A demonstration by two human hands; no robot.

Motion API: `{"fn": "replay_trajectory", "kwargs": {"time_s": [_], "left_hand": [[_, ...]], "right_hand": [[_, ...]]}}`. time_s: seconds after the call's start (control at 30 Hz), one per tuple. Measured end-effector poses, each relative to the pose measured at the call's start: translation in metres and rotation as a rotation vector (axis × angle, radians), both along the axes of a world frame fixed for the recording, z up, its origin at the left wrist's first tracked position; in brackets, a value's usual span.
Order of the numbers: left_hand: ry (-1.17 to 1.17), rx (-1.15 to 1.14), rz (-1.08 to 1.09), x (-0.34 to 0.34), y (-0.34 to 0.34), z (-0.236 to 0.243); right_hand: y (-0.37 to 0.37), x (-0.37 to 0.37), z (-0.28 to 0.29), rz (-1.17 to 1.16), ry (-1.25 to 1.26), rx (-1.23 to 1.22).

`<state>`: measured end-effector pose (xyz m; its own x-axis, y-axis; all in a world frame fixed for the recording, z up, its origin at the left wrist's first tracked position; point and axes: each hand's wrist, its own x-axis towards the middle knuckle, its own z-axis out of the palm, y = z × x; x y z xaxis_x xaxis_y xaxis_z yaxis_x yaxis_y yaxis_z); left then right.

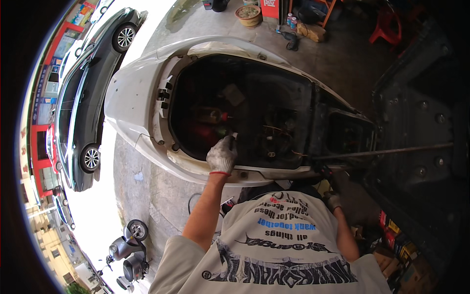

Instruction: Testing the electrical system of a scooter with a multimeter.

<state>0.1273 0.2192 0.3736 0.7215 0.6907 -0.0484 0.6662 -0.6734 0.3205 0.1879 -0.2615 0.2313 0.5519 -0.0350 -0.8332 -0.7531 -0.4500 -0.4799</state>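
A white scooter body (pixel 128 98) lies before me with its seat raised, its dark storage well (pixel 196 81) exposed. My left hand (pixel 222 155), in a pale knit glove with a red cuff, reaches over the near rim of the well. Its fingers are curled together, a small pale bit showing at their tips; I cannot make out what it is. Beside them in the well sit a bottle with yellowish contents (pixel 209 115) and a pale flat piece (pixel 233 94). My right hand (pixel 334 201), also gloved, is low by the scooter's near side, its fingers mostly hidden. A black-and-red object (pixel 324 170) is just above it.
The raised seat's dark underside (pixel 416 117) fills the right, with a thin rod (pixel 382 153) running to it. Wiring (pixel 279 131) shows in the well. A power drill (pixel 290 39) lies on the floor beyond. Boxes (pixel 399 240) are at lower right; a parked scooter (pixel 129 252) stands lower left.
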Motion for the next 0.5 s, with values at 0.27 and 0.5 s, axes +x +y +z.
{"fn": "replay_trajectory", "kwargs": {"time_s": [0.27, 0.5], "left_hand": [[-0.008, 0.019, -0.005, -0.002, 0.000, -0.003], [0.017, 0.014, -0.009, 0.002, 0.000, -0.002]], "right_hand": [[0.009, 0.005, 0.014, 0.039, 0.014, -0.069], [-0.009, 0.001, -0.013, -0.003, -0.001, 0.034]]}}
